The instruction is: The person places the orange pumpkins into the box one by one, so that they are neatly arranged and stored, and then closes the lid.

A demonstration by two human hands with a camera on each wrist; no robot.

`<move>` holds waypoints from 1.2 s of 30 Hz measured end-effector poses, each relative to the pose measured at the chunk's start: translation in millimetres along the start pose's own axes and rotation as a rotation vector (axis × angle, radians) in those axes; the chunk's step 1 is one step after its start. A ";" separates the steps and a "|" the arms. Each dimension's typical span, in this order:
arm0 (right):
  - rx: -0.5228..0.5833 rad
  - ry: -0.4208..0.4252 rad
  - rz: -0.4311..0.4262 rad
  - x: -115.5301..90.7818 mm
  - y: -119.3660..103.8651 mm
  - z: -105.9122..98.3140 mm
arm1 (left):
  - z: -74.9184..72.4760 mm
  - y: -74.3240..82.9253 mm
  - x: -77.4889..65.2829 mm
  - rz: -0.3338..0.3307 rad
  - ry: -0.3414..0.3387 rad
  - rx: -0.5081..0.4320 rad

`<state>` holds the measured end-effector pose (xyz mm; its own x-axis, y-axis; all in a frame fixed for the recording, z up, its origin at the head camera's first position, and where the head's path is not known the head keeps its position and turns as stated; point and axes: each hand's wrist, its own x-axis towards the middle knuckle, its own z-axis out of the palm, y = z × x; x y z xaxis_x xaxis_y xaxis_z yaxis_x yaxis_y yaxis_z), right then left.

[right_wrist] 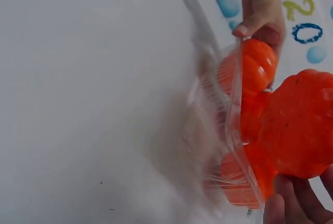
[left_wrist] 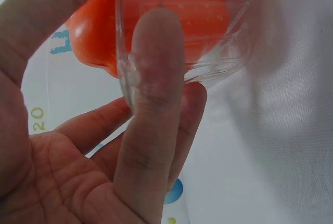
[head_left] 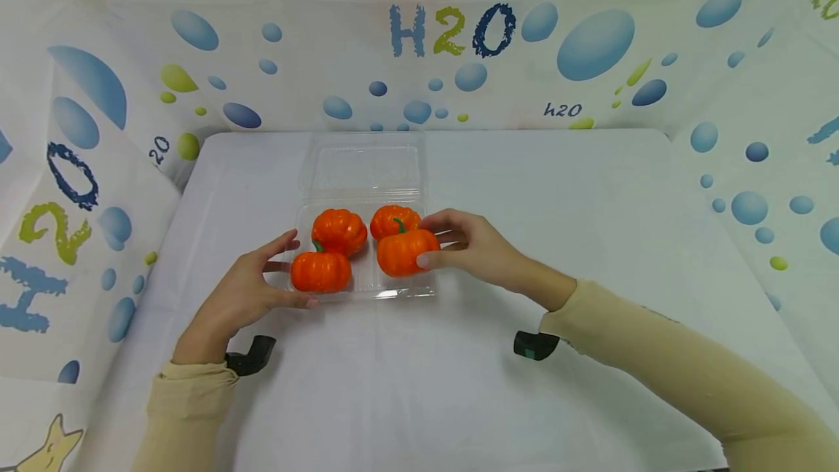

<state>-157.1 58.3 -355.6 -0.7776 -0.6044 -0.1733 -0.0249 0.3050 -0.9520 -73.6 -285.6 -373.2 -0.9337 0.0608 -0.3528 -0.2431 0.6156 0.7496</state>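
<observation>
A clear plastic clamshell container (head_left: 406, 293) lies on the white table, its lid (head_left: 367, 166) folded back behind it. Inside are three small orange pumpkins: front left (head_left: 321, 273), back left (head_left: 337, 228) and back right (head_left: 393, 217). My left hand (head_left: 252, 282) holds the container's front left corner; in the left wrist view the thumb (left_wrist: 158, 63) presses on its clear wall. Over the front right part, my right hand (head_left: 481, 250) grips a fourth pumpkin (right_wrist: 296, 125) by its right side, green stem up. The right wrist view shows this pumpkin above the container's rim.
The white tabletop (head_left: 590, 188) stretches to both sides of the container. A white backdrop (head_left: 367, 42) with blue and green drops stands behind the table and along its sides. Black wrist mounts (head_left: 252, 355) show below both hands.
</observation>
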 end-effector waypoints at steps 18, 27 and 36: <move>-0.393 0.065 -0.018 2.9 -5.6 25.6 | 0.8 1.4 0.5 -0.003 -0.007 -0.016; -0.691 0.123 -0.097 5.7 -3.7 35.4 | 0.4 2.0 0.8 -0.001 -0.004 -0.020; -0.819 0.175 -0.120 10.7 4.9 40.8 | 1.4 0.9 0.8 -0.005 -0.002 -0.012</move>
<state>-139.9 23.2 -372.4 -0.8252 -0.5644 0.0231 -0.5083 0.7241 -0.4662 -74.2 -283.8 -373.6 -0.9321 0.0592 -0.3573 -0.2506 0.6066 0.7545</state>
